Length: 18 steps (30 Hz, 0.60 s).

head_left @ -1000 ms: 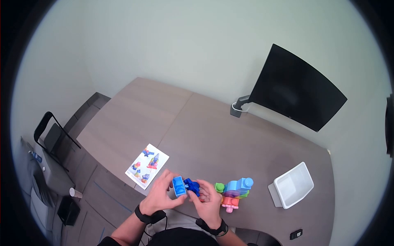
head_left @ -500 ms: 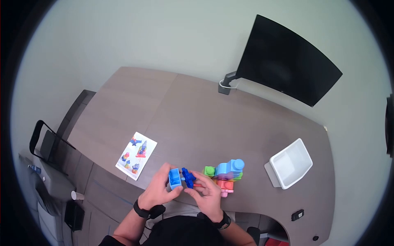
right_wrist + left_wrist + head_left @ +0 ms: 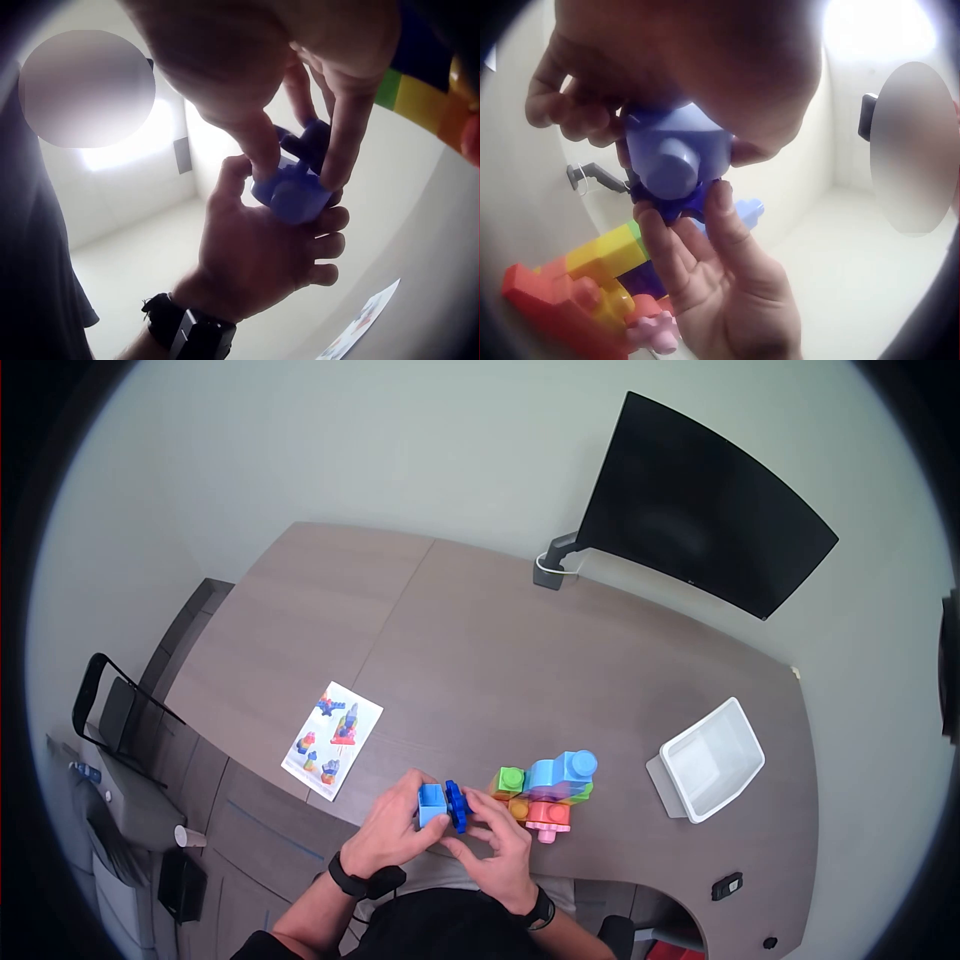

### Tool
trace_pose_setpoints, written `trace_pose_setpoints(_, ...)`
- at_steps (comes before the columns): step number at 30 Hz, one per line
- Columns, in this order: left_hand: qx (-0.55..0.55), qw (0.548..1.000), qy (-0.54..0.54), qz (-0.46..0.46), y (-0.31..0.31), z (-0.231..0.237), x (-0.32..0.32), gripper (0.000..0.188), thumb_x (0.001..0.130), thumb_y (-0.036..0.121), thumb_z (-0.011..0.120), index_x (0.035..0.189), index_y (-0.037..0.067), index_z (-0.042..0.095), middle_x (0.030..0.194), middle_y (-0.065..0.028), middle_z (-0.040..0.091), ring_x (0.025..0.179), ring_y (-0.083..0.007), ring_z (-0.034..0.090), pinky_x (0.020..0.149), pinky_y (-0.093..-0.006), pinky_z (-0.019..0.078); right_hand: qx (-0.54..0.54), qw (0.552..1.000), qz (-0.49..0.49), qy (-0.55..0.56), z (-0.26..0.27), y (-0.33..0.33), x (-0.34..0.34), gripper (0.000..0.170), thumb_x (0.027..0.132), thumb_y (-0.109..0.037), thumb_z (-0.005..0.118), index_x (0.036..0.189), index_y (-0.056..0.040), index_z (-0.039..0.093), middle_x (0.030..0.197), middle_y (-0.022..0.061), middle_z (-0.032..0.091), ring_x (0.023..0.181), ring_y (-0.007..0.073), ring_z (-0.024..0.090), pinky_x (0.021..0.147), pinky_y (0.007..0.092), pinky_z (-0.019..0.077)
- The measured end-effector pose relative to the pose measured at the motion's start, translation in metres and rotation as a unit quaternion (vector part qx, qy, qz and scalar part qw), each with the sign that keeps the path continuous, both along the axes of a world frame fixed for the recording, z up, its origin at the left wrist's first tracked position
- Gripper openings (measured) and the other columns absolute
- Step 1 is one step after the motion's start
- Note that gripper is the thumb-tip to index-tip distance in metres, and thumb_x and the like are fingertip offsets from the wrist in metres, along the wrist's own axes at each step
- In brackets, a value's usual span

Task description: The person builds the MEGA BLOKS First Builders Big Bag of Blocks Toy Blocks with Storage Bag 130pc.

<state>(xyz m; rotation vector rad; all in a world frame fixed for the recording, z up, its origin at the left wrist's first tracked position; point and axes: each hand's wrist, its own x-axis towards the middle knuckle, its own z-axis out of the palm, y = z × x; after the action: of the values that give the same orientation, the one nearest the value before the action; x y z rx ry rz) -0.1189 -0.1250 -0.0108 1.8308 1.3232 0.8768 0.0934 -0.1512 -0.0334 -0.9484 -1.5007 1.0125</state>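
Observation:
My left hand (image 3: 390,832) grips a light blue toy block (image 3: 432,801), its hollow side facing up in the head view. The block's round stud shows in the left wrist view. In my right hand (image 3: 503,857), thumb and fingers pinch a dark blue piece with a lobed, gear-like outline (image 3: 457,807). This piece stands edge-on right beside the block's right side. Seen from the right wrist, the dark blue piece (image 3: 315,144) and the block overlap between both hands. Just right of my right hand stands a build of large colourful blocks (image 3: 550,792).
A printed sheet with pictures of block models (image 3: 332,740) lies left of the hands. The white bin (image 3: 705,765) stands at the right, with a small black device (image 3: 727,886) nearer the table's front edge. Behind the table a monitor (image 3: 710,505) hangs on an arm.
The head view has shifted since the first frame. Both hands have moved slightly down, and the dark blue piece has turned edge-on and come closer to the light blue block.

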Motion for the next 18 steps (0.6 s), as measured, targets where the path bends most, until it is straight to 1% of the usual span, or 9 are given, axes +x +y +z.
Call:
trace_pose_setpoints(3, -0.017, 1.000, 0.021, -0.001, 0.000, -0.004, 0.003, 0.055, 0.102, 0.041, 0.076, 0.127, -0.004, 0.061, 0.108, -0.0277, 0.070, 0.101, -0.0492, 0.073, 0.087, -0.0518, 0.0582, 0.016, 0.999, -0.014, -0.049, 0.003, -0.003, 0.001, 0.069, 0.092, 0.007, 0.088, 0.157, 0.0059, 0.063, 0.161, 0.0239, 0.063, 0.134, 0.0313, 0.075, 0.102, 0.0393, 0.0702)
trace_pose_setpoints(6, -0.023, 1.000, 0.020, -0.006, 0.001, -0.007, 0.008, 0.056, 0.104, 0.043, 0.075, 0.128, -0.005, 0.060, 0.104, -0.0273, 0.072, 0.097, -0.0500, 0.073, 0.087, -0.0528, 0.0582, 0.028, 0.998, -0.006, -0.060, 0.000, -0.007, 0.002, 0.070, 0.094, 0.011, 0.083, 0.159, 0.0058, 0.060, 0.164, 0.0246, 0.060, 0.129, 0.0303, 0.076, 0.102, 0.0386, 0.0701)
trace_pose_setpoints(8, 0.009, 1.000, 0.012, -0.007, 0.000, -0.012, 0.011, 0.056, 0.106, 0.045, 0.074, 0.128, -0.005, 0.060, 0.101, -0.0270, 0.072, 0.093, -0.0505, 0.074, 0.085, -0.0534, 0.0583, 0.043, 0.994, -0.008, -0.104, -0.006, -0.003, 0.009, 0.064, 0.094, 0.010, 0.082, 0.155, 0.0070, 0.063, 0.160, 0.0242, 0.063, 0.124, 0.0290, 0.079, 0.099, 0.0378, 0.0704)
trace_pose_setpoints(9, -0.009, 1.000, 0.021, -0.021, -0.002, -0.017, 0.010, 0.060, 0.106, 0.047, 0.074, 0.131, -0.005, 0.058, 0.099, -0.0265, 0.073, 0.092, -0.0507, 0.074, 0.084, -0.0536, 0.0583, 0.047, 0.991, -0.010, -0.126, -0.008, -0.005, 0.013, 0.062, 0.095, 0.010, 0.082, 0.153, 0.0077, 0.064, 0.158, 0.0240, 0.065, 0.121, 0.0284, 0.081, 0.098, 0.0374, 0.0706)
trace_pose_setpoints(12, -0.055, 0.997, 0.025, -0.047, -0.004, -0.022, 0.011, 0.072, 0.108, 0.052, 0.073, 0.143, -0.007, 0.052, 0.095, -0.0253, 0.074, 0.088, -0.0508, 0.074, 0.081, -0.0539, 0.0581, 0.022, 0.991, -0.025, -0.131, -0.011, -0.013, 0.024, 0.047, 0.095, 0.008, 0.082, 0.140, 0.0094, 0.070, 0.145, 0.0213, 0.074, 0.110, 0.0257, 0.084, 0.091, 0.0357, 0.0709)
trace_pose_setpoints(14, -0.077, 0.996, -0.005, -0.043, -0.010, -0.009, 0.020, 0.083, 0.108, 0.055, 0.073, 0.152, -0.009, 0.046, 0.095, -0.0250, 0.075, 0.087, -0.0501, 0.075, 0.080, -0.0538, 0.0579, -0.009, 0.988, -0.036, -0.148, -0.013, -0.024, 0.029, 0.034, 0.095, 0.008, 0.083, 0.128, 0.0096, 0.072, 0.128, 0.0184, 0.080, 0.101, 0.0229, 0.085, 0.084, 0.0338, 0.0705)
trace_pose_setpoints(15, -0.074, 0.996, -0.026, -0.052, -0.010, -0.009, 0.022, 0.084, 0.108, 0.054, 0.073, 0.156, -0.008, 0.042, 0.092, -0.0228, 0.073, 0.085, -0.0471, 0.074, 0.078, -0.0522, 0.0576, -0.025, 0.987, -0.042, -0.155, -0.014, -0.030, 0.030, 0.028, 0.095, 0.008, 0.083, 0.121, 0.0098, 0.073, 0.119, 0.0170, 0.082, 0.096, 0.0216, 0.085, 0.081, 0.0328, 0.0702)
trace_pose_setpoints(17, -0.068, 0.993, -0.069, -0.071, -0.012, -0.009, 0.023, 0.088, 0.108, 0.051, 0.073, 0.163, -0.005, 0.036, 0.087, -0.0184, 0.071, 0.080, -0.0411, 0.074, 0.076, -0.0490, 0.0570, -0.066, 0.991, -0.052, -0.104, -0.016, -0.038, 0.031, 0.023, 0.098, 0.002, 0.084, 0.116, 0.0081, 0.071, 0.103, 0.0150, 0.083, 0.084, 0.0187, 0.083, 0.072, 0.0311, 0.0675)
trace_pose_setpoints(18, -0.077, 0.992, -0.062, -0.083, -0.009, -0.007, 0.023, 0.085, 0.106, 0.047, 0.077, 0.163, -0.003, 0.038, 0.085, -0.0158, 0.069, 0.077, -0.0363, 0.071, 0.073, -0.0458, 0.0561, -0.084, 0.992, -0.058, -0.078, -0.018, -0.041, 0.031, 0.021, 0.100, 0.000, 0.085, 0.113, 0.0072, 0.070, 0.094, 0.0140, 0.083, 0.079, 0.0173, 0.082, 0.067, 0.0303, 0.0661)
